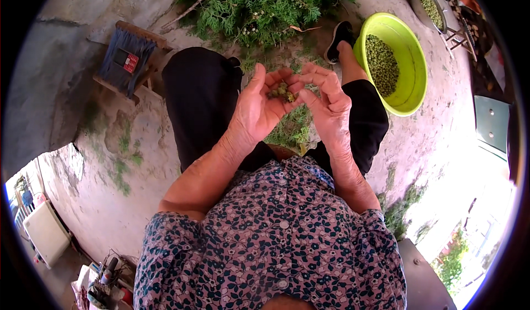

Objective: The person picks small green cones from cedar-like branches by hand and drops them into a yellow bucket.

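Hands: two, together above the lap. Left hand (256, 108): palm up, fingers half-curled, cupping one small cluster of green cones (284, 94), individually uncountable. Right hand (332, 105): fingers bent at the cluster; cannot tell whether they pinch any. Also: one part-filled basin (413, 62), right; one stool (130, 62), left.

Home yard (110, 205) — stool (118, 70), basin (412, 62), branches (270, 12)

No wording, brand or number can be read anywhere in view. A small red packet (131, 63), lying on the dark blue cloth seat of the wooden-framed stool (117, 78) at far left, bears pale printed marks, too small to make out.
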{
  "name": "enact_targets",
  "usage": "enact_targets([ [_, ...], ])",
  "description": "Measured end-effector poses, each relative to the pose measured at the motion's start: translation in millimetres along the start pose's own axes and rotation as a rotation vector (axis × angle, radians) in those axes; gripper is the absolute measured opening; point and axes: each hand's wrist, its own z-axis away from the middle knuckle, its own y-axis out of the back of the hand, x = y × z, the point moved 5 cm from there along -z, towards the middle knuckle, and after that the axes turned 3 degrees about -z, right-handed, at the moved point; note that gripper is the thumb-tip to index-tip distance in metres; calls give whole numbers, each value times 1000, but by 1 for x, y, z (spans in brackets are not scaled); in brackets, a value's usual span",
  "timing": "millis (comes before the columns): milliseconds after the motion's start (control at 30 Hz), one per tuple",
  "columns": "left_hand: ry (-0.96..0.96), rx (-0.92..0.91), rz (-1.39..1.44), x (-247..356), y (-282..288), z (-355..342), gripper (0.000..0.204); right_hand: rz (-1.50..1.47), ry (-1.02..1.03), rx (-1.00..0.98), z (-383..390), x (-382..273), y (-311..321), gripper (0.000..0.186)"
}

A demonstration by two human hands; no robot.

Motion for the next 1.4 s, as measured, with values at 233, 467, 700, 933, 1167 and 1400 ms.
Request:
enact_targets([
  [233, -18, 48, -48, 1, 0, 1, 57, 467, 24, -154, 12, 2, -17, 29],
  [467, -25, 26, -54, -1, -1, 2, 52, 243, -26, -15, 14, 6, -13, 26],
  [700, 33, -54, -247, -9, 7, 3, 25, 371, -32, 15, 14, 15, -14, 32],
  [933, -71, 177, -304, 0, 25, -1, 12, -266, -287, 225, 28, 41, -10, 26],
  [1167, -379, 90, -794, -1, 0, 4, 11, -1001, -871, 269, 53, 90, -40, 39],
  [1400, -444, -122, -1246, -18, -7, 3, 8, 631, -77, -251, 53, 54, -17, 30],
])
